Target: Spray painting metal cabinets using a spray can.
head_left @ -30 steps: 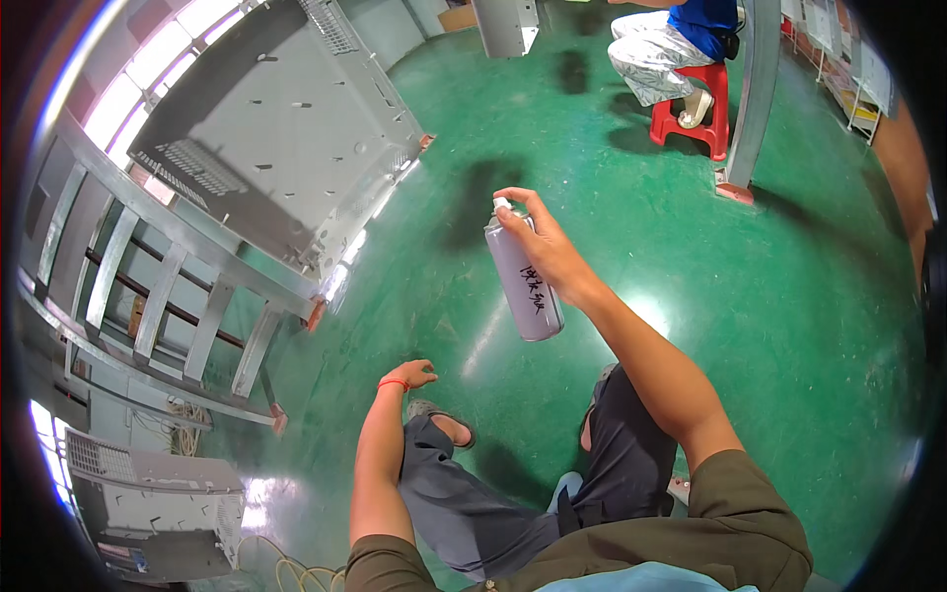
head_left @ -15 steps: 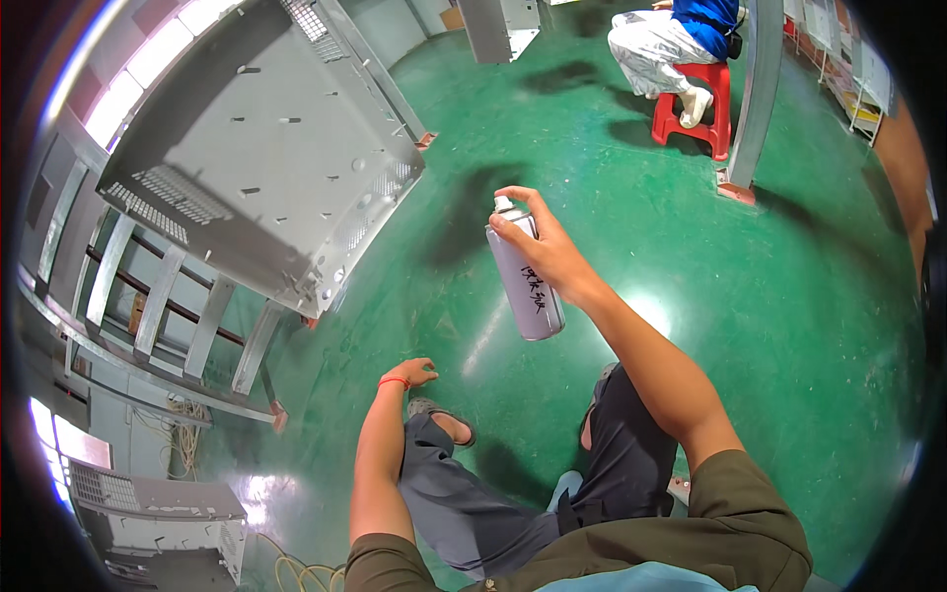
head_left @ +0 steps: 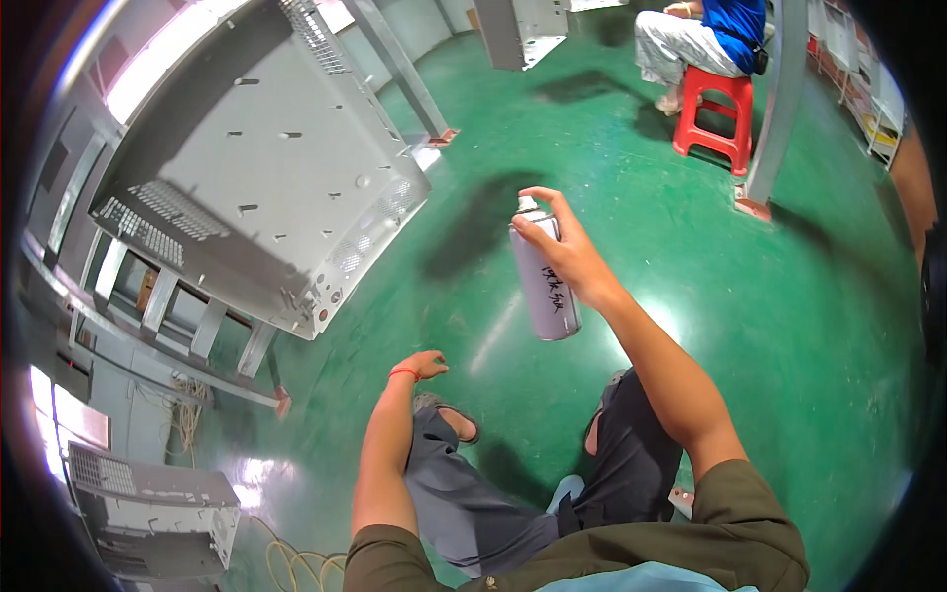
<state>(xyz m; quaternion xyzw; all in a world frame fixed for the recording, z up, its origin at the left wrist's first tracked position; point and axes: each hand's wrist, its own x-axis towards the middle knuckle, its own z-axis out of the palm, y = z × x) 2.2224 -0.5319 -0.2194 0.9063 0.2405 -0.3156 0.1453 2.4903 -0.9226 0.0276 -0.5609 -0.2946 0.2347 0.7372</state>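
Observation:
My right hand (head_left: 575,255) is wrapped round a pale lilac spray can (head_left: 546,288) with dark handwriting on its side. The index finger rests on the white nozzle at the top, and the can leans slightly. My left hand (head_left: 425,364), with a red band at its wrist, hangs low by my left knee. Its fingers are loosely bent and a little apart, with nothing visible in them. Up and left of both hands a large grey metal cabinet shell (head_left: 266,168), with studs, holes and vent slots, is raised off the floor, apart from the can.
A metal rail frame (head_left: 207,329) with crossbars runs below the shell. A person in blue (head_left: 732,35) sits on a red stool (head_left: 715,109) beside a steel post (head_left: 774,118). Another grey housing (head_left: 148,503) and a yellow hose (head_left: 286,562) are at lower left.
My view has shifted slightly, so the shell, stool and post appear displaced. My right hand with the can sits a little further right. The seated person's foot has drawn back.

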